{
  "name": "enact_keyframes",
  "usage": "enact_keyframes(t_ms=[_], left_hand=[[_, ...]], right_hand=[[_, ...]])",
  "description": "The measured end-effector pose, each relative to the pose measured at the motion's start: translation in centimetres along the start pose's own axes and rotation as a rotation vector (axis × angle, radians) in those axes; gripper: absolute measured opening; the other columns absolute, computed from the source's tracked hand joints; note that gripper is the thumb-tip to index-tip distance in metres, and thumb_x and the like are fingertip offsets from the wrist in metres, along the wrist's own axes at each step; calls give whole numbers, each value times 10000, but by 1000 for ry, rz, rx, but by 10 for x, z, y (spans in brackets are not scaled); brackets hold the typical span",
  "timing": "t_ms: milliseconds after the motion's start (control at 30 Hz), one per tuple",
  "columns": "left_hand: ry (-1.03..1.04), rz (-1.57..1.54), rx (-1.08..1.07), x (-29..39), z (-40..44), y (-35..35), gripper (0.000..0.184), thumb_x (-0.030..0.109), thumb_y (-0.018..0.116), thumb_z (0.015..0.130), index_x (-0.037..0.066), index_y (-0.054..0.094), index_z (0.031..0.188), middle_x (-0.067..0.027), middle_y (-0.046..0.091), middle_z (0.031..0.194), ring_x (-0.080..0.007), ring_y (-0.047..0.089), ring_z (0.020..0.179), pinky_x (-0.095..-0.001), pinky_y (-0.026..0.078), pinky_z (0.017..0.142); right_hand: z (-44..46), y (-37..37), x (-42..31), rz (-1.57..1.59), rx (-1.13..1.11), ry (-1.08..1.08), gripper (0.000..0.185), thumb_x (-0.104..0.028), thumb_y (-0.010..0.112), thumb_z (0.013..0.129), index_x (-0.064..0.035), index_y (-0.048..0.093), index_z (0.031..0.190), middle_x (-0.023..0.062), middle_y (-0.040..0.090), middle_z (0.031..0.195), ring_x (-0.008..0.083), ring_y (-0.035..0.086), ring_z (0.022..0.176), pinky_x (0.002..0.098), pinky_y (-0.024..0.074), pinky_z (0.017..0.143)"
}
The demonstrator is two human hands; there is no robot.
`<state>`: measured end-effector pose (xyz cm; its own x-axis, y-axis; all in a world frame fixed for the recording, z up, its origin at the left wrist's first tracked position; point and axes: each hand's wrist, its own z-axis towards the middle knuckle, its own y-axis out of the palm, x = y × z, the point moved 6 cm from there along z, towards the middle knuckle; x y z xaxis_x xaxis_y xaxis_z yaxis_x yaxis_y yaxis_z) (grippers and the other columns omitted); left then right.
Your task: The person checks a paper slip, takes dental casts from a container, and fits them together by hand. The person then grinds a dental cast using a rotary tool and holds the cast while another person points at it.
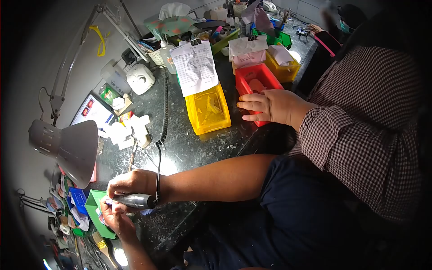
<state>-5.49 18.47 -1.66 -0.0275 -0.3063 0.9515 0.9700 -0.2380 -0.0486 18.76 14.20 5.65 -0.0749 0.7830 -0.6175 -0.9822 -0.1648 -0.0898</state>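
Note:
My right hand (pixel 128 182) is wrapped round a grey-and-black rotary handpiece (pixel 135 200), whose coiled black cord (pixel 164 112) runs back across the bench. Just below it, my left hand (pixel 118 221) is closed, its fingers close to the handpiece's working end. A small pale piece seems to be in those fingers, too covered to name. Right behind both hands stands a green bin (pixel 96 204), partly hidden by them. The handpiece's tip is also hidden.
A desk lamp (pixel 67 146) hangs close above my hands. A yellow bin (pixel 208 110) with a clipped paper form (pixel 194 67) stands on the dark bench. A co-worker's hand (pixel 274 106) touches a red bin (pixel 256 76). A white control unit (pixel 140 79) sits behind.

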Motion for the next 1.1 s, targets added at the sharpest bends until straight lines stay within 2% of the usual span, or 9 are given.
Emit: enact_keyframes(t_ms=[300, 567, 667, 767, 867, 1000, 1100], left_hand=[[79, 11, 17, 6, 0, 8, 865, 647, 820, 929, 0, 545, 1432, -51, 618, 1234, -160, 602, 1169, -354, 482, 1054], [23, 3, 1, 2, -2, 0, 967, 646, 850, 898, -21, 491, 1499, -84, 602, 1321, -198, 594, 1248, -383, 471, 1118], [33, 5, 22, 1, 0, -3, 990, 630, 867, 886, -30, 477, 1513, -85, 602, 1323, -207, 597, 1265, -389, 469, 1136], [11, -20, 29, -7, 0, -13, 1000, 616, 881, 873, -34, 474, 1514, -88, 603, 1328, -211, 602, 1271, -395, 469, 1145], [36, -40, 8, -5, 3, -10, 996, 609, 893, 856, -30, 483, 1500, -90, 606, 1333, -215, 608, 1267, -398, 471, 1145], [19, 14, 58, 3, 5, -1, 970, 572, 901, 841, -30, 495, 1484, -94, 615, 1335, -222, 612, 1269, -399, 477, 1140], [43, 25, 70, -1, 6, -6, 789, 413, 848, 902, -23, 514, 1468, -103, 626, 1340, -224, 616, 1272, -385, 476, 1128]], right_hand=[[0, -2, -5, -24, 10, -14, 377, -398, 782, 986, -91, 602, 1110, 158, 714, 944, 403, 747, 881, 470, 587, 759], [0, -7, -8, -1, 26, 10, 419, -400, 805, 958, -75, 615, 1143, 193, 740, 977, 413, 766, 904, 480, 596, 783], [-2, -10, -10, -41, 18, 7, 324, -244, 797, 955, -103, 622, 1188, 170, 740, 989, 396, 770, 925, 461, 584, 785], [-1, -10, -11, -55, 21, -4, 357, -317, 808, 960, -107, 628, 1185, 166, 746, 982, 390, 775, 936, 460, 588, 783], [-1, -10, -9, -72, 25, -5, 396, -390, 807, 966, -116, 638, 1196, 154, 750, 973, 380, 776, 930, 458, 596, 781], [-2, -13, -14, -212, 75, -123, 374, -304, 802, 908, -180, 669, 1235, 120, 761, 987, 347, 783, 918, 440, 617, 777], [-3, -15, -12, -378, 100, -168, 406, -241, 788, 847, -229, 692, 1242, 91, 759, 979, 327, 785, 907, 429, 624, 764]])
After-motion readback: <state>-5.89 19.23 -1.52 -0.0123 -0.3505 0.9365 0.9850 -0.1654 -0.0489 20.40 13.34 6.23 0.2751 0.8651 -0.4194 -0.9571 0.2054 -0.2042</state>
